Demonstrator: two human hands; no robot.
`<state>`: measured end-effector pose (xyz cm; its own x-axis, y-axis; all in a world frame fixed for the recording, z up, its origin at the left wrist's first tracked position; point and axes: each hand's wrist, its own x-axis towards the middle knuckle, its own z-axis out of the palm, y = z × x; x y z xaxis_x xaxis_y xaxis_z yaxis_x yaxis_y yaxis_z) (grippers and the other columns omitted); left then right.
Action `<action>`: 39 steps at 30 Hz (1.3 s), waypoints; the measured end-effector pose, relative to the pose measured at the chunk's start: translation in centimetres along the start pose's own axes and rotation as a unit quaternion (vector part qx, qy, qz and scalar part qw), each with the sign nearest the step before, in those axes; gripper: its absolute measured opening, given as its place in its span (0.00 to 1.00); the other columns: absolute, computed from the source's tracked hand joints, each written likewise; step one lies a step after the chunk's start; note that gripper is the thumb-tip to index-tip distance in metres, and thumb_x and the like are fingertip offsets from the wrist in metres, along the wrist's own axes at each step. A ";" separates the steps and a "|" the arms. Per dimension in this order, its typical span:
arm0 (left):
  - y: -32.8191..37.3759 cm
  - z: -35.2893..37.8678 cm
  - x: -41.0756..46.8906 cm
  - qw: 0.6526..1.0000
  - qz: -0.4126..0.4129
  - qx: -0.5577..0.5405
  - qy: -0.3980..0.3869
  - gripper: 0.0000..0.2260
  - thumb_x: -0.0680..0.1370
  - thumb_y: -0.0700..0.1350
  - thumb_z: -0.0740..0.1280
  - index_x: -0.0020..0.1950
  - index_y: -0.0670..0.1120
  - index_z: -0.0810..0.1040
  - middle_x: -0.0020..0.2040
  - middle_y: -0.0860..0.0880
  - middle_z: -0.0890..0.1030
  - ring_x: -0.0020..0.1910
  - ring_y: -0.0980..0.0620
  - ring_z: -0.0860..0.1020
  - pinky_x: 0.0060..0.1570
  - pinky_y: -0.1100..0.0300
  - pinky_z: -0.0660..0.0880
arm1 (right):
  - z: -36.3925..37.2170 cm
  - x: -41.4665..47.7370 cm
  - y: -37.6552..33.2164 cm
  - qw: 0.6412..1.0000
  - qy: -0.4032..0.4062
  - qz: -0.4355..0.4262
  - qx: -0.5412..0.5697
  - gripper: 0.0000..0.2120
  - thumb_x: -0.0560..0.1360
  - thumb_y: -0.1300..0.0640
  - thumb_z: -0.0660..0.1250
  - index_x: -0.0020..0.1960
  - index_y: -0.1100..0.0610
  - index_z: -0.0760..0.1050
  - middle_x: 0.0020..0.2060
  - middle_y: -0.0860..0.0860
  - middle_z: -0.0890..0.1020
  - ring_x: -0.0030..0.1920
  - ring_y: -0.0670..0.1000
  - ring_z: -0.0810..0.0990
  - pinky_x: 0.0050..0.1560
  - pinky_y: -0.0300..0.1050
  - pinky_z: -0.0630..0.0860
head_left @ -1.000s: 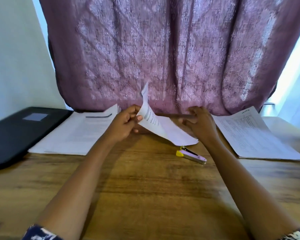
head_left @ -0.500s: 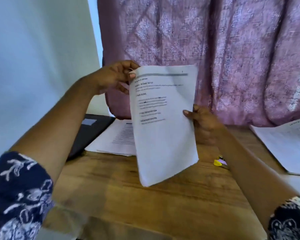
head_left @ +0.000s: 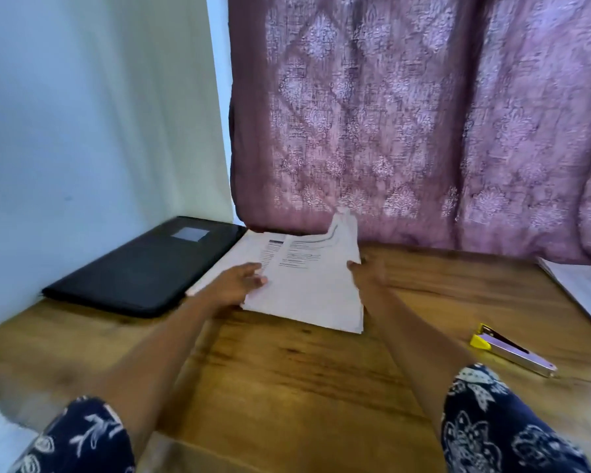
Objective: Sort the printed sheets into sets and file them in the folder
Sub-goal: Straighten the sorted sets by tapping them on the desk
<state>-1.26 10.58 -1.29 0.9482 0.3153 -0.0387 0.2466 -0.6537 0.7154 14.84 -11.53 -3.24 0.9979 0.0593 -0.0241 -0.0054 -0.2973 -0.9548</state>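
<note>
nearest, two patterned sleeves [head_left: 82, 442] are seen at the bottom edge, with both forearms stretched out over the wooden table [head_left: 287, 387]; at the near right a stapler [head_left: 512, 349] is seen lying on the wood, well apart from either hand; further out, in the middle, a held set [head_left: 307, 291] of printed sheets is held low between the two hands, its near edge at or just above the table (which of the two cannot be told) and its far right corner curled up against the curtain [head_left: 423, 114]; the left hand [head_left: 236, 285] is laid over the set's left edge with its fingers close together on the top sheet, though whether the thumb pinches from beneath cannot be told through the blur; the right hand [head_left: 367, 273] is placed at the right edge, thumb on top and the other fingers hidden under the paper, so a pinch is judged; the set's left part is overlapped onto a left pile [head_left: 232, 257] lying flat just beyond; beside that pile, at the far left, the black folder [head_left: 144, 268] is seen shut and flat; a right pile [head_left: 587, 285] is glimpsed at the far right edge; sorting is judged to be under way, with at least two piles laid out; nothing is seen filed, so the remaining sorting, any stapling and all the filing are judged left to do.
</note>
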 end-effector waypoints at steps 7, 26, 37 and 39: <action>-3.0 1.3 1.2 0.990 0.031 0.132 0.043 0.25 0.78 0.61 0.61 0.73 0.54 0.67 0.75 0.51 0.65 0.72 0.50 0.65 0.71 0.55 0.59 | 3.0 0.3 0.3 0.982 0.045 -0.057 -0.174 0.15 0.78 0.61 0.60 0.63 0.64 0.73 0.57 0.60 0.79 0.56 0.60 0.78 0.45 0.42 0.69; 20.9 20.3 2.6 0.969 0.241 -0.012 -0.059 0.18 0.76 0.48 0.71 0.65 0.48 0.77 0.62 0.45 0.80 0.61 0.45 0.77 0.61 0.53 0.73 | -30.7 -1.8 6.2 0.914 0.204 -0.063 -0.344 0.25 0.74 0.51 0.67 0.69 0.55 0.68 0.66 0.56 0.73 0.66 0.60 0.68 0.62 0.53 0.67; 35.7 38.3 4.4 0.930 0.263 0.147 -0.210 0.34 0.78 0.63 0.61 0.79 0.49 0.56 0.78 0.45 0.57 0.77 0.45 0.56 0.75 0.51 0.54 | -48.9 0.8 14.7 0.867 0.287 0.146 -0.381 0.32 0.77 0.39 0.60 0.68 0.63 0.63 0.66 0.64 0.70 0.67 0.64 0.66 0.64 0.57 0.64; 35.9 39.5 4.2 0.916 0.245 0.239 -0.210 0.35 0.77 0.68 0.53 0.79 0.53 0.50 0.80 0.46 0.49 0.78 0.43 0.47 0.75 0.45 0.46 | -49.1 0.9 15.2 0.863 0.284 0.148 -0.391 0.32 0.77 0.39 0.60 0.68 0.64 0.64 0.66 0.64 0.70 0.66 0.64 0.67 0.64 0.56 0.65</action>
<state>19.47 -38.74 -3.30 0.9368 -0.3239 -0.1320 -0.2651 -0.9037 0.3361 18.83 -62.75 -3.27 0.8317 -0.5399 0.1294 -0.4417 -0.7847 -0.4348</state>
